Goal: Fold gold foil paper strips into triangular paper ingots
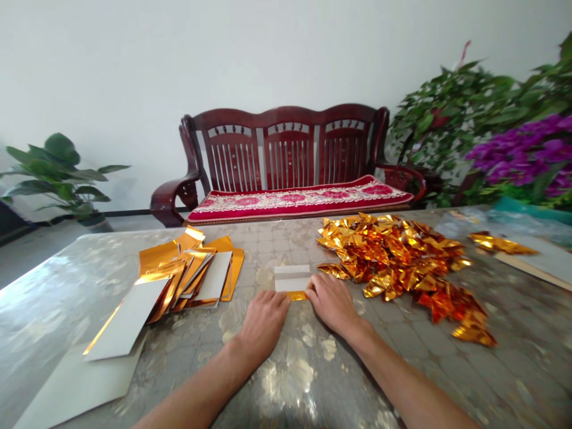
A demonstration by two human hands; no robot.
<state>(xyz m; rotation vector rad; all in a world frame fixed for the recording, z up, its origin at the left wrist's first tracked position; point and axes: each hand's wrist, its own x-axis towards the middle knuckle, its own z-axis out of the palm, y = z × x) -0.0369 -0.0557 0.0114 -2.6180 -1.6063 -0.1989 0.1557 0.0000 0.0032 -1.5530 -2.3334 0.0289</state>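
A small sheet of gold foil paper (292, 282) lies on the table with its white back up and a crease across it. Its near edge is folded over, so a narrow gold strip shows. My left hand (267, 314) is closed at the near left corner of the sheet, fingers curled down on the fold. At the near right corner, my right hand (331, 301) pinches the fold between thumb and fingers. Both hands rest low over the table, and their fingertips are partly hidden.
Loose gold foil sheets (214, 277) are piled to the left, near a pale flat sheet (84, 381). A heap of folded gold foil pieces (393, 250) spreads to the right. Clear plastic (465, 221) lies at the far right. Behind the patterned table (286, 381) stands a wooden bench (286, 143).
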